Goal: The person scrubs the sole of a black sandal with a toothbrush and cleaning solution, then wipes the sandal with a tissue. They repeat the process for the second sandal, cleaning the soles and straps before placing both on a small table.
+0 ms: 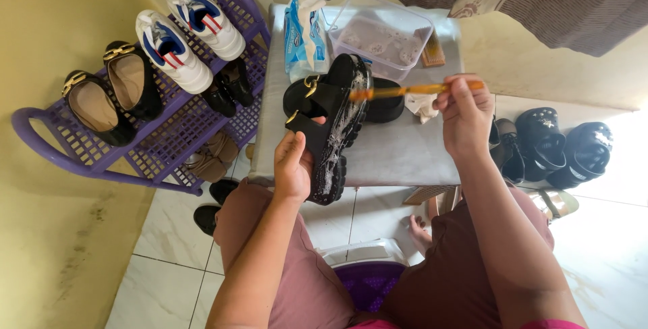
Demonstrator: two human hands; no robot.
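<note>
Scrubbing the soapy sole, mid-stroke.
Left hand (293, 163) is gripping the black sandal (329, 126) at centre; right hand (464, 114), at three o'clock, is pinching the orange toothbrush (412, 90). Next probably calls for working toward the heel.

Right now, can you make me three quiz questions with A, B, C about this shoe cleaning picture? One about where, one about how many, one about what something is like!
1. Where is the clear plastic tub?
A. on the grey table
B. on the purple rack
C. on the floor

2. How many white sneakers stand on the purple rack?
A. one
B. two
C. four

3. What is the sole of the black sandal like?
A. dry
B. soapy
C. muddy

Answers: 1 A, it sits on the table behind the sandal. 2 B, a pair on top. 3 B, white foam covers it where the right hand holds the brush; the left hand grips the sandal.
</note>
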